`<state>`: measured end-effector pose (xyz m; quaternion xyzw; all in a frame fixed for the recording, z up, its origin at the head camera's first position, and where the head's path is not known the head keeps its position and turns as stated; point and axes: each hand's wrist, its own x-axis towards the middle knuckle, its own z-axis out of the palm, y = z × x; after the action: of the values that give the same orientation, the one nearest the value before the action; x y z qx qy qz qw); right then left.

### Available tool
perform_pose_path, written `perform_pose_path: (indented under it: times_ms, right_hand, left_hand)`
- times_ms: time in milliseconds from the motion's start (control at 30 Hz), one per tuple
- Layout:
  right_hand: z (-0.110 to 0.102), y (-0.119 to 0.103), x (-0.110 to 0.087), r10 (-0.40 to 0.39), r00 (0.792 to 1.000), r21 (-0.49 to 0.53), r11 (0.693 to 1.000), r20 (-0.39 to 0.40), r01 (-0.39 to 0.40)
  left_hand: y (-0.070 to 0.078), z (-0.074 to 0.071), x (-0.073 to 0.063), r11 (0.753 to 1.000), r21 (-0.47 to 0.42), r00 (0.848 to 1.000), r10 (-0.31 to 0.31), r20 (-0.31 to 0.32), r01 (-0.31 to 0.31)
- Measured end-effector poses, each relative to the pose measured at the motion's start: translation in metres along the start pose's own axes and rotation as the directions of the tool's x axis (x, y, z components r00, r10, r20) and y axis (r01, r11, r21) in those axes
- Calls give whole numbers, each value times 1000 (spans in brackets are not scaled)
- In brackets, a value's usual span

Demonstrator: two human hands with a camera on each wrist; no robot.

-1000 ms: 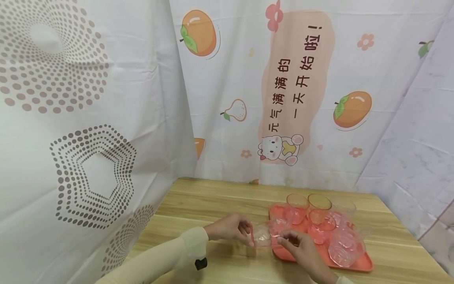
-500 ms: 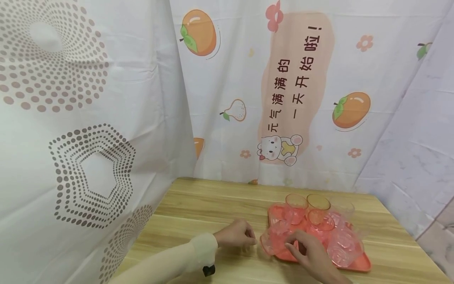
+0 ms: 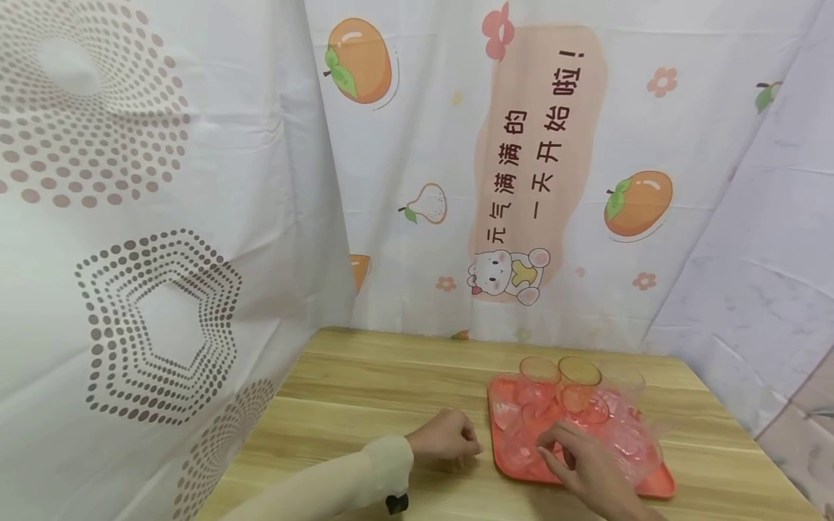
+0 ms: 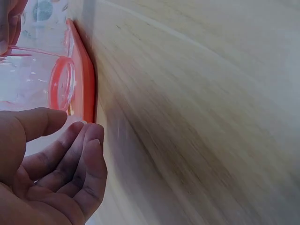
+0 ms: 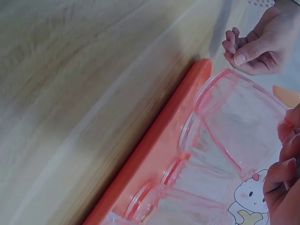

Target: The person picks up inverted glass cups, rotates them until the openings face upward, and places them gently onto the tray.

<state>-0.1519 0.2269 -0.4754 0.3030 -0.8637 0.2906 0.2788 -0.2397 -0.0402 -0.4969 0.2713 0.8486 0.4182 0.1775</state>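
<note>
My right hand pinches the rim of a clear, pink-tinted cup above the front left part of the red tray. In the left wrist view, the cup's red-edged base is close to the tray's surface. My left hand is just left of the tray, fingers loosely curled and holding nothing. The left wrist view shows a gap between its thumb and fingers. Several other clear cups stand on the tray, among them one with an amber rim.
The wooden table extends left and behind the tray. A printed curtain hangs behind it, and a dotted white cloth hangs on the left. Cups are grouped toward the tray's back and right, near my right hand.
My left hand has let go of the cup and drawn back beside the tray. My right hand has brought the cup over the tray and turned it from lying sideways to base down.
</note>
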Motion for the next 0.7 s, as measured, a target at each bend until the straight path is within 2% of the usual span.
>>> perform_pose_path:
  times_ms: [200,500,700]
  right_hand:
    - [-3,5,-1,-23,1000,-57,998,-6,23]
    - [-2,14,-2,-142,990,-97,985,3,142]
    - [-4,18,-4,-151,988,-145,977,37,154]
  left_hand:
    - [3,7,6,1000,4,1000,1,7,-1]
    - [7,17,12,1000,14,1000,-16,-8,16]
    - [9,26,17,999,27,999,-31,-28,31]
